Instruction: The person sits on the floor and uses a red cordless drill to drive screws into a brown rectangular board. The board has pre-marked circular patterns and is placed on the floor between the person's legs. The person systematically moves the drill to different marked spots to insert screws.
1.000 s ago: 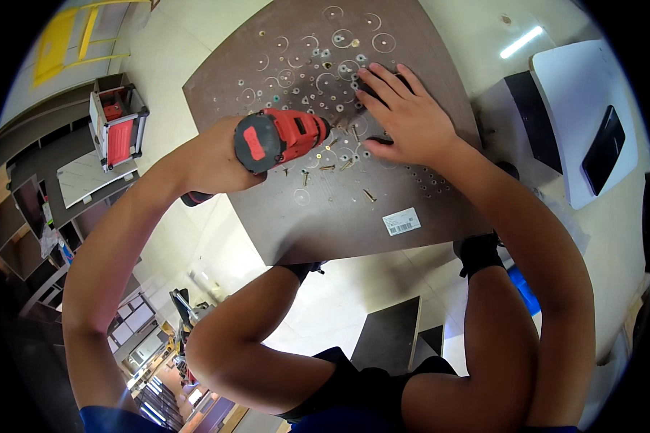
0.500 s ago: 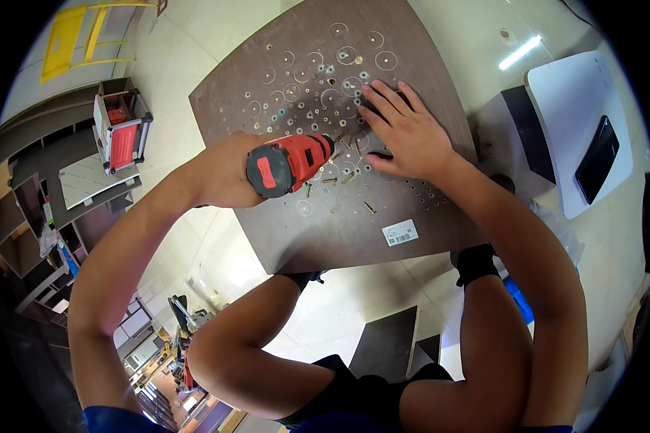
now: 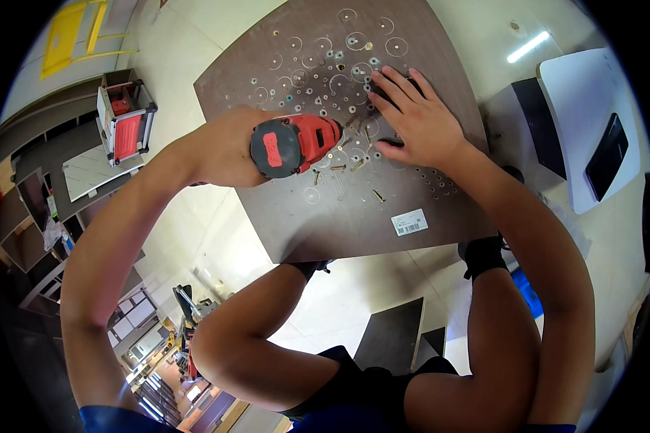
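Observation:
My left hand (image 3: 231,148) is wrapped around the grip of a red and black cordless drill (image 3: 314,143), its nose pointing right over the board. The tip of its bit is hard to make out among the screws. My right hand (image 3: 427,124) lies with fingers spread on the brown board (image 3: 289,224), just right of the drill's nose. Between and below them, several brass-coloured screws (image 3: 357,165) lie loose. Drilled holes and drawn circles (image 3: 396,47) cover much of the board, and a white label (image 3: 409,222) sticks near its near edge.
A dark phone (image 3: 607,156) rests on a white-topped stool (image 3: 567,130) at right. On the left stand a red and grey tool case (image 3: 128,130) and dark shelving (image 3: 32,206). My legs flank the board's near edge; a dark panel (image 3: 390,335) lies between them.
The drill in my left hand has moved slightly farther away across the board. My right hand stays spread in nearly the same place. The whole view has shifted a little.

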`<state>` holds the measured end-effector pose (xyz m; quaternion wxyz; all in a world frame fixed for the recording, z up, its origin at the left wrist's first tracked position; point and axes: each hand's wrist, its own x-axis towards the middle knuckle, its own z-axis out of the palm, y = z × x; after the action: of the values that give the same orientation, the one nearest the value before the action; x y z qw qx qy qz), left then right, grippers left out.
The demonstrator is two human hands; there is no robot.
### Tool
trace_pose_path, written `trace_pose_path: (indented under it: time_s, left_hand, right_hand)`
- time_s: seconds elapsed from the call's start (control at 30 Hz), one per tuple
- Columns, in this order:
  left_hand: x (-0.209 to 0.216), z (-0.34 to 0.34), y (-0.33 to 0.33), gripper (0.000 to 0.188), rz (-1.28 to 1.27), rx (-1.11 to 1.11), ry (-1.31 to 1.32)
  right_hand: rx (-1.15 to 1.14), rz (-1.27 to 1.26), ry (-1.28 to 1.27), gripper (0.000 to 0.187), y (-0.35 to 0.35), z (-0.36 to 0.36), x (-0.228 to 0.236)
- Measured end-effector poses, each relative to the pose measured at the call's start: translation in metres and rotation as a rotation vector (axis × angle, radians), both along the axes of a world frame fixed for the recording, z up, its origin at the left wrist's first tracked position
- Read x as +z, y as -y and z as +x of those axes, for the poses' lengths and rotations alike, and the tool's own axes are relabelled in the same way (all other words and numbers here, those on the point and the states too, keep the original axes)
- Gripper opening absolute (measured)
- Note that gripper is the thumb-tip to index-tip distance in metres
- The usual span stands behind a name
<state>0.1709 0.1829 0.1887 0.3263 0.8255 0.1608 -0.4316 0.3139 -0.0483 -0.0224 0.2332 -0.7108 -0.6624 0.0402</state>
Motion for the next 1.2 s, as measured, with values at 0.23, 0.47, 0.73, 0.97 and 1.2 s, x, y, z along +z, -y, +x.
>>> trace_pose_path:
  time_s: [0.23, 0.47, 0.73, 0.97, 1.2]
  left_hand:
    - [0.002, -0.021, 0.01, 0.038, -0.008, 0.057, 0.13]
    - [0.014, -0.027, 0.015, 0.036, 0.043, 0.177, 0.008]
    - [0.004, -0.027, 0.005, 0.034, 0.045, 0.169, 0.064]
    - [-0.001, -0.029, 0.006, 0.035, 0.018, 0.222, 0.06]
    - [0.003, -0.024, 0.01, 0.034, 0.055, 0.175, 0.017]
  right_hand:
    - [0.007, 0.009, -0.022, 0.072, -0.002, 0.001, 0.001]
    - [0.006, 0.012, -0.036, 0.073, 0.0, 0.001, 0.001]
    - [0.004, 0.023, -0.027, 0.073, 0.0, 0.002, -0.001]
    - [0.014, 0.0, -0.078, 0.074, 0.001, 0.002, 0.002]
    - [0.016, 0.005, -0.084, 0.073, 0.001, 0.002, 0.001]
